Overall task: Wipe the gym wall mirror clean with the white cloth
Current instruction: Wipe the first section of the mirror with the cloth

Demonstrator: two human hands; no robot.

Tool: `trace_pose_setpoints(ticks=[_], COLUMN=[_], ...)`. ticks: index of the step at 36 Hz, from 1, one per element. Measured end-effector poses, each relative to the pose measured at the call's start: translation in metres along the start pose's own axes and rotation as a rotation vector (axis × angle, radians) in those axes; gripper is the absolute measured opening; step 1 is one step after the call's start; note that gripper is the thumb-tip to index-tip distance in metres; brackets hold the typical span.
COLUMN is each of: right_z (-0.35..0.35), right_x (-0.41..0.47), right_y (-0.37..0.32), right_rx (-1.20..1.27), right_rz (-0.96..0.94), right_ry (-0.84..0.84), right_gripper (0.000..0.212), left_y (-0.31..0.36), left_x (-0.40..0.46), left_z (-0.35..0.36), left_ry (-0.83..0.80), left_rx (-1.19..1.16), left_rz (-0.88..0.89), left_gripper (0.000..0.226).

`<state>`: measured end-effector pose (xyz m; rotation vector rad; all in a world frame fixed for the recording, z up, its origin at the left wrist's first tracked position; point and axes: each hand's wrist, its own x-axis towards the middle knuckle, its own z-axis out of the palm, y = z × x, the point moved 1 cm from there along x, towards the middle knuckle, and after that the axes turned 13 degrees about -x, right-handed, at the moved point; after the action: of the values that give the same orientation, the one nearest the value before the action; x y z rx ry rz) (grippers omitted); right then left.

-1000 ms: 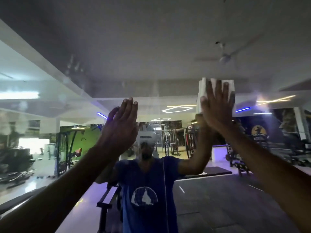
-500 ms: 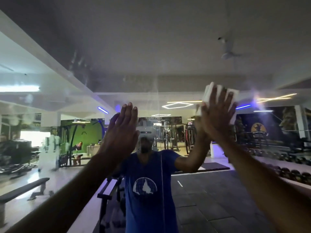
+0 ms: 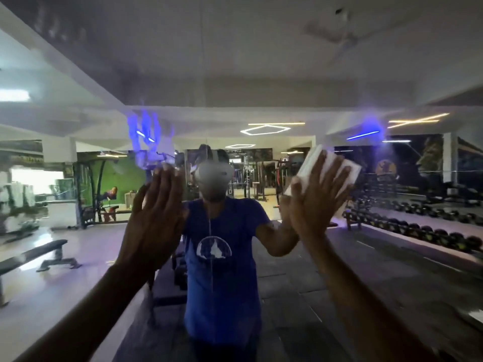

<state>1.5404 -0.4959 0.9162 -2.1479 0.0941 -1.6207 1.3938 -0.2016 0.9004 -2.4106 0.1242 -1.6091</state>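
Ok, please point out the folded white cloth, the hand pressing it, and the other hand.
folded white cloth (image 3: 317,159): head view, upper left part.
right hand (image 3: 317,202): head view, back.
left hand (image 3: 156,218): head view, back.

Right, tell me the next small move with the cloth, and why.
Probably slide the right hand, which presses the white cloth flat on the mirror, leftward toward the handprint smudge glowing above the left hand; that mark looks unwiped.
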Motion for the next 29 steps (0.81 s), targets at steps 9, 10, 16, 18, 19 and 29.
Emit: trace_pose_setpoints(ticks=[9, 10, 16, 18, 19, 29], right_z=[0.019, 0.021, 0.022, 0.018, 0.017, 0.022], right_x=[-0.126, -0.106, -0.044, -0.073, -0.097, -0.152], right_y=[0.022, 0.035, 0.07, 0.044, 0.028, -0.007], right_rx=[0.038, 0.035, -0.003, 0.016, 0.028, 0.161], right_rz=[-0.942, -0.899, -0.228, -0.006, -0.008, -0.662], right_ry=[-0.074, -0.076, -0.032, -0.056, -0.073, -0.059], right_gripper=[0.073, 0.072, 0.079, 0.085, 0.087, 0.073], left_y=[0.021, 0.02, 0.027, 0.031, 0.032, -0.006], left_x=[-0.053, -0.055, -0.081, -0.092, -0.097, -0.124], left_z=[0.015, 0.014, 0.014, 0.016, 0.018, 0.003], left_ry=[0.031, 0.022, -0.013, -0.019, -0.026, -0.097], left_rx=[-0.063, -0.057, -0.093, -0.086, -0.076, -0.095], left_rz=[-0.025, -0.018, -0.068, -0.075, -0.082, -0.116], left_gripper=[0.069, 0.067, 0.07, 0.069, 0.069, 0.073])
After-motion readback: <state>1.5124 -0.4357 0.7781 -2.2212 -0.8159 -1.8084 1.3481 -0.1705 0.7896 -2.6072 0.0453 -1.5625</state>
